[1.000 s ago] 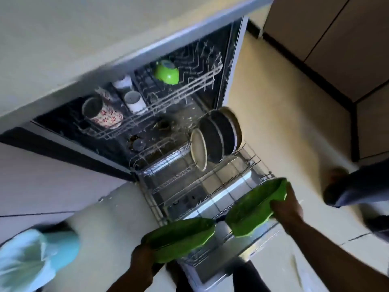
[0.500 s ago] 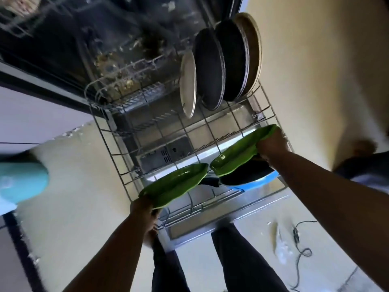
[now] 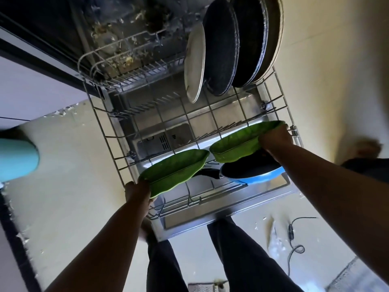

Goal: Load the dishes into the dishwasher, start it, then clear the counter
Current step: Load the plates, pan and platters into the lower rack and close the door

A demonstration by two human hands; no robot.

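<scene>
Lowered nearer the rack [image 3: 99,123], both hands' fingers pinch green dishes' ends above open tines.

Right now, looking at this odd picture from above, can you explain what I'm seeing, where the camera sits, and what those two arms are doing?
There is no machine here, only a person. The camera is worn on their head and looks down, so you see their own arms and legs. The wide lens bends the edges.

Below them is an open dishwasher with its lower rack pulled out over the door. At the back of the rack several plates stand on edge, one pale and the others dark. At the front lies a blue pan with a dark inside.

The left hand holds one green dish by its end. The right hand holds a second green dish above the pan. Both dishes are over the front of the rack; whether either touches it I cannot tell.

A cable lies on the floor.
</scene>
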